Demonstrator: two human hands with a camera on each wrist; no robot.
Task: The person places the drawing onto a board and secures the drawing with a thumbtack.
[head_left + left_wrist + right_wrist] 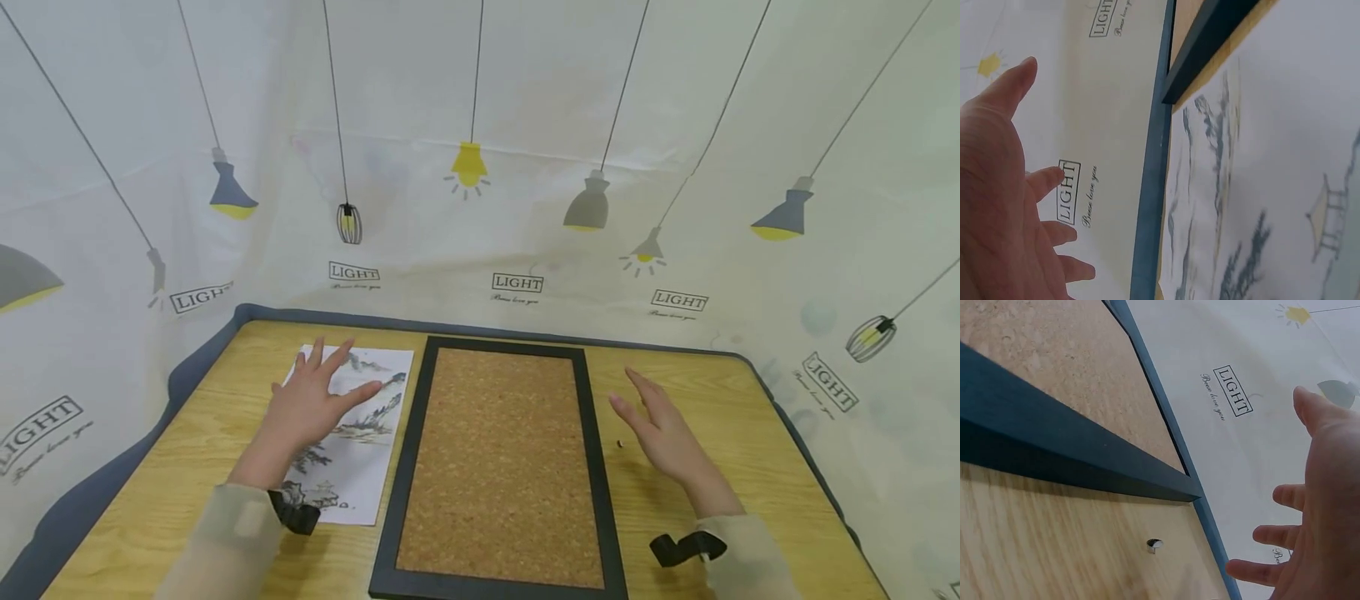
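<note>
Left sleeve (221,550), toward the left edge of the table (735,417): pale beige; angular black wrist fitting (297,513). Right sleeve (750,562), toward the right edge: matching colour; second black fitting (686,547), bent in profile. Left hand (303,408) and right hand (663,437): bare.

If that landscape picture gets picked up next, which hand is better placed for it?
The left hand, I'd judge: it is empty and right over the landscape picture. The right hand is also empty, but across the framed corkboard from it.
</note>
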